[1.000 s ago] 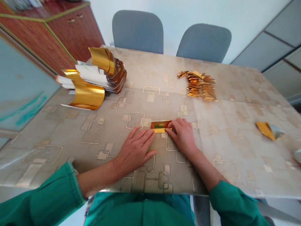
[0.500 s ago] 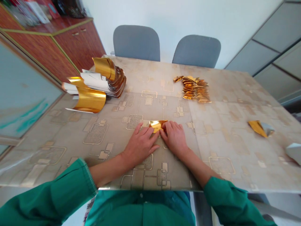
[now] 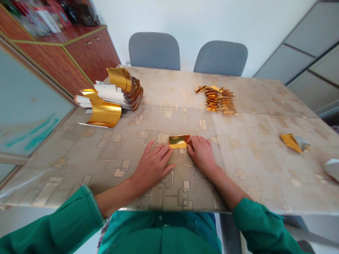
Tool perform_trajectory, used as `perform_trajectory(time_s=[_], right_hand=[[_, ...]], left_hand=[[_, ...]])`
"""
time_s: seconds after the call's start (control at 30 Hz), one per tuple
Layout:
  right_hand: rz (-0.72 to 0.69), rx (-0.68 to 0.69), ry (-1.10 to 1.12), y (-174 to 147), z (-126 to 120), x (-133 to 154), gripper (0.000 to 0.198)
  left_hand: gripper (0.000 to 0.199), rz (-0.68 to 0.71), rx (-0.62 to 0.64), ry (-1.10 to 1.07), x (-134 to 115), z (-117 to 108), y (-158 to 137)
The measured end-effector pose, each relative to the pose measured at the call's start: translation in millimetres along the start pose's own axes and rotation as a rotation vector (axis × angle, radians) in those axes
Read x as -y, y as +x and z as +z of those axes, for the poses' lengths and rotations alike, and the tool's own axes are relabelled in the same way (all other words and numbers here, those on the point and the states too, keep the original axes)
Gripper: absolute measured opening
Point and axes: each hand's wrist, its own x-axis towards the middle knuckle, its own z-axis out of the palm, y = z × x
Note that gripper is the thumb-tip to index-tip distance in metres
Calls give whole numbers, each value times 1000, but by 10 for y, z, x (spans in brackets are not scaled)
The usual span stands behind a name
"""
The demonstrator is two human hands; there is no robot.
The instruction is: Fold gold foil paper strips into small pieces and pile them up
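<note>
A small strip of gold foil paper (image 3: 179,141) lies on the table in front of me, with a crease along its length and its near edge folded over. My left hand (image 3: 152,162) rests flat beside it, fingers spread, the index fingertip touching the paper's left end and the thumb held apart. At the right end, my right hand (image 3: 202,153) has its fingers closed and pinches the corner. Past the hands stands a pile of folded gold foil pieces (image 3: 219,100). To the left is a stack of curled gold foil sheets (image 3: 104,113), with white backs showing.
A patterned tablecloth (image 3: 251,151) covers the table. One crumpled gold piece (image 3: 291,143) lies at the right, near a pale object (image 3: 332,169) at the edge. Two grey chairs (image 3: 155,51) stand behind the table, and a wooden cabinet (image 3: 92,53) is at the far left.
Both hands have slid outward from the middle to the ends of the paper. Its folded near edge now shows as a straight band. The view has shifted slightly.
</note>
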Motion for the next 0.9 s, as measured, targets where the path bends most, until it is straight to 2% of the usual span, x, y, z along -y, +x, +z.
perform_trajectory(time_s=[0.2,0.43,0.7,0.9], right_hand=[[-2,-27,-18,8,14,16,10],[10,-57,-33,1,36,42,11],[5,-56,-55,-10,14,76,8],[50,-91,-46,-3,38,120,18]], left_hand=[[38,-35,-10,-9,-8,-16,-36],[51,59,36,5,-108,45,170],[52,87,79,29,-101,48,255],[55,74,63,-23,-86,74,213]])
